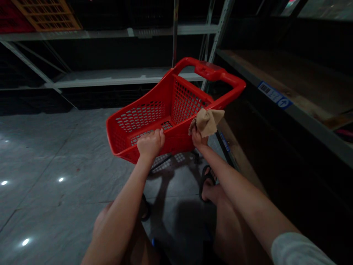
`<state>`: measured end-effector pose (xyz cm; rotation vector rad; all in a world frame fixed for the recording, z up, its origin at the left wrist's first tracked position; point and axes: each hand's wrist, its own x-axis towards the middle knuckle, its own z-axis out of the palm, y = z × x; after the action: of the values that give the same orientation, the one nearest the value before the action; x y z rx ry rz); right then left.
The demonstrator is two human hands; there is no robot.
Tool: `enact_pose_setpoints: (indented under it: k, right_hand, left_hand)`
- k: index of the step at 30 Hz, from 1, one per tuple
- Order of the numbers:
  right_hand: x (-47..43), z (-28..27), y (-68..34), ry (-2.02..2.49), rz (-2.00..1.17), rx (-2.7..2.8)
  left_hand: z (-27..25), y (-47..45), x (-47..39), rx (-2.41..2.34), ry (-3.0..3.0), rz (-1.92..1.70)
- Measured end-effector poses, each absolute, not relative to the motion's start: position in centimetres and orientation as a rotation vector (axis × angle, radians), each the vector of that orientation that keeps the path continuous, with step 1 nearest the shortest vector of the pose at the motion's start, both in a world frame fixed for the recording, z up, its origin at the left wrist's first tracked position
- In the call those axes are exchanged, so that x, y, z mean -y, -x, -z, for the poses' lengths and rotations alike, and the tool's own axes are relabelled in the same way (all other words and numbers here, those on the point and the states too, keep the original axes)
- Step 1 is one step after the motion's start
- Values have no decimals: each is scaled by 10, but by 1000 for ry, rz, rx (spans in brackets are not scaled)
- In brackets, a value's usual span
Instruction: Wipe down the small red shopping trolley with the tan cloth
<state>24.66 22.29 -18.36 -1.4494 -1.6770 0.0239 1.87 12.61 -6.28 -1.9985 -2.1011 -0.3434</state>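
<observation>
A red plastic shopping cart [179,134] stands in front of me, its basket walls pierced by rows of holes. My left hand [151,142] is closed over the near top rim of the basket. Farther right, my right hand [199,138] grips a tan cloth [206,121] against the outside of the near wall, just below the cart's handle [212,71]. The cloth bunches up over the fingers and hides part of them. Inside the basket I see only its bare red walls and slotted floor.
Behind the cart runs a metal rack [110,81], with a yellow crate [46,14] and a red crate [12,16] on its upper level. A wooden shelf [264,62] with a blue price label [274,95] borders the right side. Grey floor [55,154] extends to the left.
</observation>
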Motion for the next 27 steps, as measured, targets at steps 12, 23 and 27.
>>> enact_pose_setpoints:
  k: [12,23,27]
  right_hand:
    - [-194,148,-236,1407,231,2007]
    - [-208,62,-244,1226,397,1880]
    - [-165,75,-181,1005,245,2286]
  left_hand:
    - [63,-17,-136,2134,1987,421]
    - [58,-24,-116,2089,2118,455]
    - [54,-25,-107,2000,2219,401]
